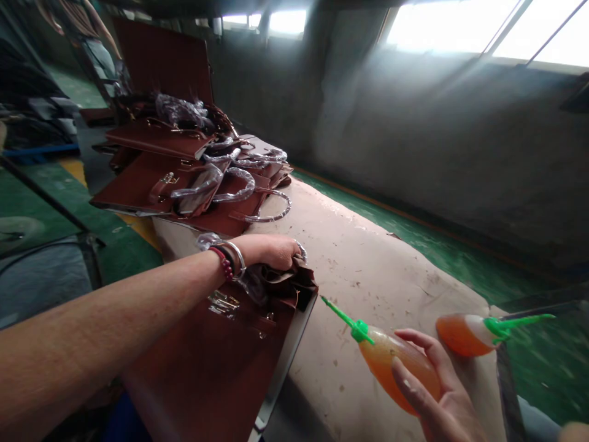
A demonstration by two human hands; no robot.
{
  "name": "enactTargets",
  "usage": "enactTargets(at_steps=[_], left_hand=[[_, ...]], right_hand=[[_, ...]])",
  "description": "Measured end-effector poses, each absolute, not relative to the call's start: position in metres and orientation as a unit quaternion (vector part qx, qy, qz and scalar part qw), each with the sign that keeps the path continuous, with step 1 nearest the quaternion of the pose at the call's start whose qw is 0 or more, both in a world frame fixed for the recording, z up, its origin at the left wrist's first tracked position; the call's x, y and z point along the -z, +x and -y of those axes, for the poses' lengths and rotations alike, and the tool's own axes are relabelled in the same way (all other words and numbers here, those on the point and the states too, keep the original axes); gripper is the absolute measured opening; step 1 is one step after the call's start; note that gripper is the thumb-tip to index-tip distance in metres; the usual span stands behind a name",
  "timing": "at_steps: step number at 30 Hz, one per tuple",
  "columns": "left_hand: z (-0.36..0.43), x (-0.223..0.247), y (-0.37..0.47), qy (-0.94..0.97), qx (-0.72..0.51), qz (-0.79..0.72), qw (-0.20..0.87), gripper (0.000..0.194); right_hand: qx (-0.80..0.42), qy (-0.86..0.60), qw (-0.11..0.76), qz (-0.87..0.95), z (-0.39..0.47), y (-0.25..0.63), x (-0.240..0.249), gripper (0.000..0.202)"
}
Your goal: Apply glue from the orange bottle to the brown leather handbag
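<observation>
The left hand (271,250), with a red bead bracelet and a silver bangle on its wrist, is clenched over the folded top edge of a reddish-brown leather handbag (216,362) that lies flat at the near left end of the pale, scuffed bench (368,270); the fingers curl down over the bag's rim beside a plastic-wrapped handle. Gold-coloured metal fittings show on the bag's face just below the wrist. The right hand (432,387) grasps a soft plastic squeeze bottle of orange liquid with a long green nozzle (391,359), holding it tilted above the bench, nozzle tip aimed up and left towards the bag's corner but apart from it. A second orange squeeze bottle with a green nozzle (473,333) sits just beyond the right hand at the bench's right edge, its nozzle pointing right. Farther along the bench, well apart from both hands, a pile of matching reddish-brown handbags with handles wrapped in clear plastic (193,178) is stacked loosely, one flap standing upright behind them. Green floor (437,245) runs along the far side of the bench beneath a grey wall.
</observation>
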State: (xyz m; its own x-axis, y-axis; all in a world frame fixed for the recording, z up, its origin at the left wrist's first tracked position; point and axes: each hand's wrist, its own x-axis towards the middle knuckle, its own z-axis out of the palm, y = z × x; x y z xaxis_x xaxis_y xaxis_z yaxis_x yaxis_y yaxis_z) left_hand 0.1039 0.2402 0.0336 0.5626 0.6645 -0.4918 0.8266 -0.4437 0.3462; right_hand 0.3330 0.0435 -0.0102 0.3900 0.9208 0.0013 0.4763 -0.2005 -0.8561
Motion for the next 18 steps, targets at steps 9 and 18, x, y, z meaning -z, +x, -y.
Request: enactTargets(at_steps=[9,18], left_hand=[[-0.248,-0.028,0.108,0.841,0.161,-0.442,0.268,0.028],[-0.245,-0.029,0.109,0.845,0.169,-0.442,0.249,0.028]], right_hand=[[-0.316,-0.731,0.39,0.463,-0.055,0.328,0.006,0.056],[-0.24,-0.718,0.345,0.554,-0.071,0.327,0.011,0.045]])
